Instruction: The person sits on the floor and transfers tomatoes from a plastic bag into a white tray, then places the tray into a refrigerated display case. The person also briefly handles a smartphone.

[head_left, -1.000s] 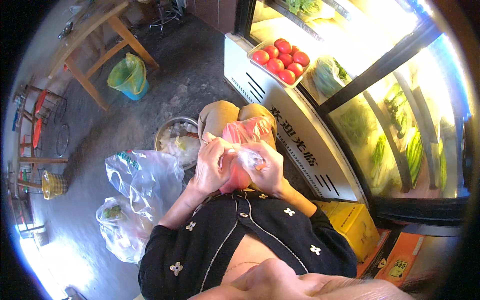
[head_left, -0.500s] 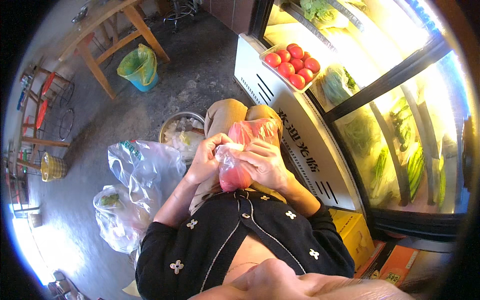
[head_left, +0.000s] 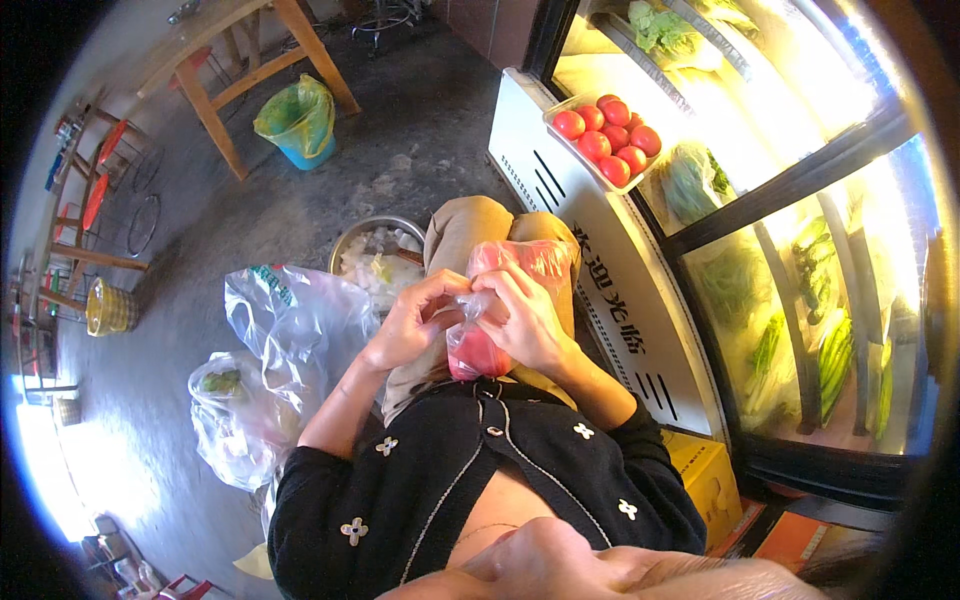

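On my lap lies a plastic bag (head_left: 475,355), clear near its gathered part and reddish-pink below. My left hand (head_left: 410,322) pinches the clear gathered plastic from the left, fingers bent. From the other side my right hand (head_left: 528,318) grips the same gathered plastic, its fingertips close to the left hand's. Crinkled red plastic (head_left: 540,262) shows just beyond the hands over my knees; whether it belongs to the same bag I cannot tell. What the bag contains is hidden.
Left of my legs are a metal bowl (head_left: 345,238) with pale pieces and clear plastic bags (head_left: 300,310) on the floor. A lit display fridge (head_left: 640,330) stands close on my right, with a tray of tomatoes (head_left: 606,138) on its ledge. A lined blue bin (head_left: 305,150) sits farther off.
My hands have drawn closer together, and the right fingers now reach up over the gathered plastic. The surroundings have shifted slightly rightward in view.
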`<state>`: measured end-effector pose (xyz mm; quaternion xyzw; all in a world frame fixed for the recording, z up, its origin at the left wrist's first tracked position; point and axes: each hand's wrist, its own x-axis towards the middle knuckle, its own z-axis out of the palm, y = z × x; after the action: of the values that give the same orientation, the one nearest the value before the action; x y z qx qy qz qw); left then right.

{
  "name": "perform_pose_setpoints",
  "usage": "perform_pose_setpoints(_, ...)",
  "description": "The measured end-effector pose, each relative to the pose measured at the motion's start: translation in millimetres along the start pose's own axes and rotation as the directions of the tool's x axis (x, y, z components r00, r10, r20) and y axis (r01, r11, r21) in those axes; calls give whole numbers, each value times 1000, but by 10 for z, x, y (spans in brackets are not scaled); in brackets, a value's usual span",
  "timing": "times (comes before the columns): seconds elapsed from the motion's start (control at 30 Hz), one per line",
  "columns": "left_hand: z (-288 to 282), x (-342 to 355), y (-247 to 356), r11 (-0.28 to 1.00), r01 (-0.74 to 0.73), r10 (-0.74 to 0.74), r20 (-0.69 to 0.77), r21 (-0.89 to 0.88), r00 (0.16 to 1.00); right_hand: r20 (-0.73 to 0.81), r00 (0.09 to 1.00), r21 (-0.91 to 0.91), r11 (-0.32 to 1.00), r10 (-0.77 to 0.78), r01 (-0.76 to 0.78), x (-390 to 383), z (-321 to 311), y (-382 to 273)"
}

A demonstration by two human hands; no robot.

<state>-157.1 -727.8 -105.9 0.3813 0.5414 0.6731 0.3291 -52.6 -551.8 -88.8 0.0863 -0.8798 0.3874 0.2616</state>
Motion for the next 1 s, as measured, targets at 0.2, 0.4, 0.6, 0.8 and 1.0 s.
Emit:
perform_pose_setpoints(0.2, 113, 6, -187, 985, -34, 9, -152, -167, 988, -116, 993, 25, 1000, -5, 8, -74, 25, -7)
perform_pose_setpoints(0.4, 185, 74, -253, 997, -73, 68, -309, -4, 949, 167, 983, 138, 985, 81, -105, 52, -369, -141)
perform_pose_setpoints(0.6, 321, 179, -216, 965, -113, 192, -351, 235, 916, 244, 965, 260, 952, 96, -161, 68, -504, 65)
perform_pose_setpoints(0.8, 364, 277, -353, 997, -20, 47, -382, 76, 923, 107, 991, 126, 988, 80, -94, 112, -344, 147)
perform_pose_setpoints(1.0, 103, 243, -253, 987, 57, -63, -39, -153, 997, -97, 994, -77, 996, -46, 38, -33, -28, 216)
